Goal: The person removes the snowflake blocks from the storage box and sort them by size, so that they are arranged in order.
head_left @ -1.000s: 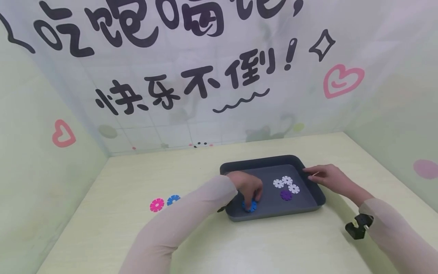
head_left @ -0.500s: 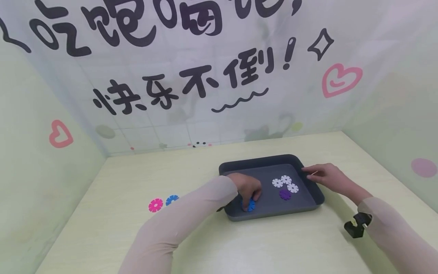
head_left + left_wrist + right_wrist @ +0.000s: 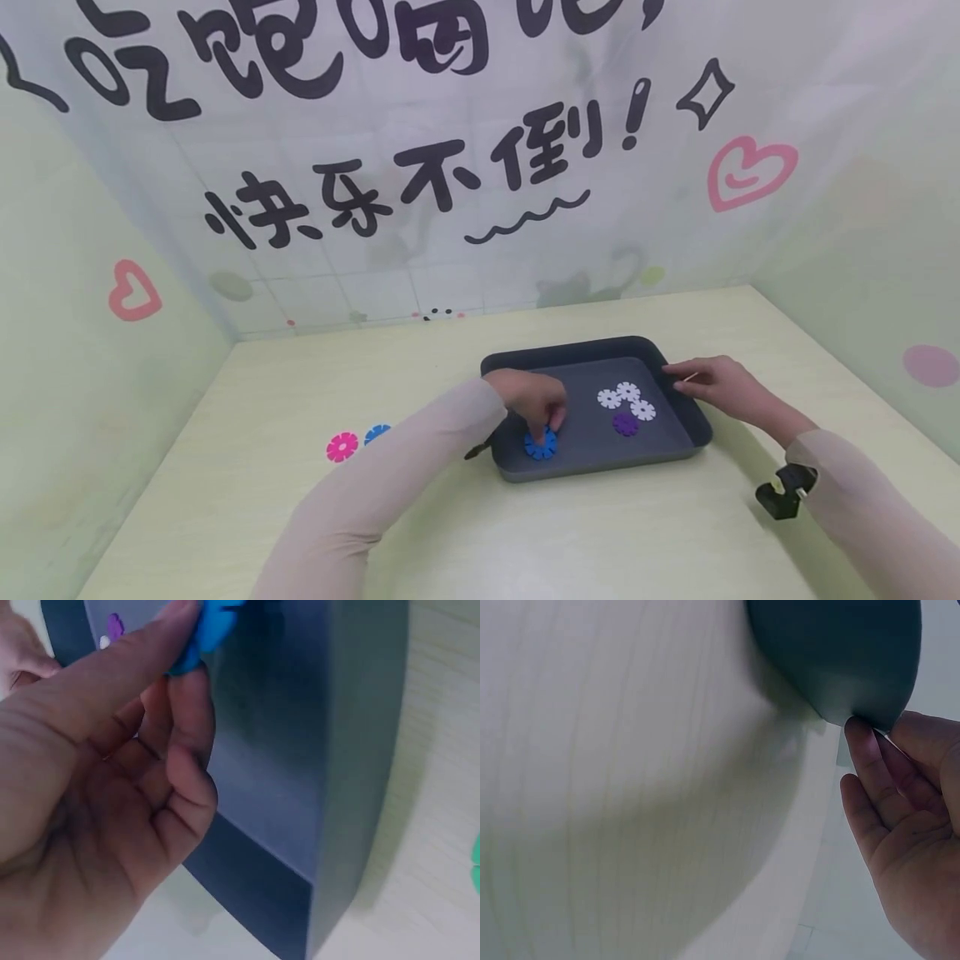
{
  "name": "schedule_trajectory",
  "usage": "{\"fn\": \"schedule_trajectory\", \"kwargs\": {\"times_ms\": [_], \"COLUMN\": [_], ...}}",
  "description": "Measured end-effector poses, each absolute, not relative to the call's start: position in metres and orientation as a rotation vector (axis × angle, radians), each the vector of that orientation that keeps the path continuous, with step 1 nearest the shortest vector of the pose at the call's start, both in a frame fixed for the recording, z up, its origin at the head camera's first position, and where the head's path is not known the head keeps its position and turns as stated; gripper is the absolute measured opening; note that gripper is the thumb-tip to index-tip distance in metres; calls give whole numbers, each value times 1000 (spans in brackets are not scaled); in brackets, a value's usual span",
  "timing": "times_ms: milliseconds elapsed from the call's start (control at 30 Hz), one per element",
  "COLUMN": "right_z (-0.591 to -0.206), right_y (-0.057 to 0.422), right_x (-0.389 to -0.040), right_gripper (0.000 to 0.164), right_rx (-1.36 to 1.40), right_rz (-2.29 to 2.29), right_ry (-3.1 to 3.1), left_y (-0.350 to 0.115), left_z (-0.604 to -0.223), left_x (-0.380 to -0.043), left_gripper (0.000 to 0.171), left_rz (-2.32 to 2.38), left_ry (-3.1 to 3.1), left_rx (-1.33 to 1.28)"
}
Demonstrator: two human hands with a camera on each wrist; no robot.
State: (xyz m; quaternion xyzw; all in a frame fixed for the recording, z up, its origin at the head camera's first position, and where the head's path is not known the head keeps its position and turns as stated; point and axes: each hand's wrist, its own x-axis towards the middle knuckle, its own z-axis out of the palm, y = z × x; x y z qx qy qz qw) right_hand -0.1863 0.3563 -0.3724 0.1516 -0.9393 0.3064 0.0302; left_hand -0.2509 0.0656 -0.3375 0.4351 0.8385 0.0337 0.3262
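Observation:
My left hand (image 3: pixel 534 400) reaches into the dark grey tray (image 3: pixel 600 462) and pinches a blue notched snowflake disc (image 3: pixel 540 447) between thumb and forefinger, near the tray's left end. In the left wrist view the blue disc (image 3: pixel 219 626) sits at the fingertips, partly cut off by the frame's top. My right hand (image 3: pixel 723 387) holds the tray's right rim; the right wrist view has thumb and fingers on either side of the tray edge (image 3: pixel 840 667). Inside the tray lie several white snowflake discs (image 3: pixel 627 392), touching one another, and a purple disc (image 3: pixel 626 424) beside them.
On the table (image 3: pixel 247 500) left of the tray lie a pink disc (image 3: pixel 342 447) and another blue disc (image 3: pixel 377 433), partly behind the left sleeve. The left wrist view catches part of a green piece (image 3: pixel 476 864) at its edge. Printed walls surround the table.
My left hand has shifted slightly left and up within the tray, and the blue disc has moved with it, showing more below the fingers. My right hand stays at the rim.

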Motion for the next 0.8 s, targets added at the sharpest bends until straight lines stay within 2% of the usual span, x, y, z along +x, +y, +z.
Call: {"fn": "schedule_trajectory", "kwargs": {"times_ms": [333,800], "right_z": [-372,-372], "right_y": [356,354], "right_x": [-185,-187], "right_gripper": [30,31], "right_rx": [470,458], "right_rz": [948,928], "right_ry": [-2889,-2910], "left_y": [22,-89], "left_z": [-319,-309], "left_x": [-255,-264], "left_gripper": [13,12], "left_rz": [412,723], "left_ry": [2197,2334], "left_rx": [1251,1073]}}
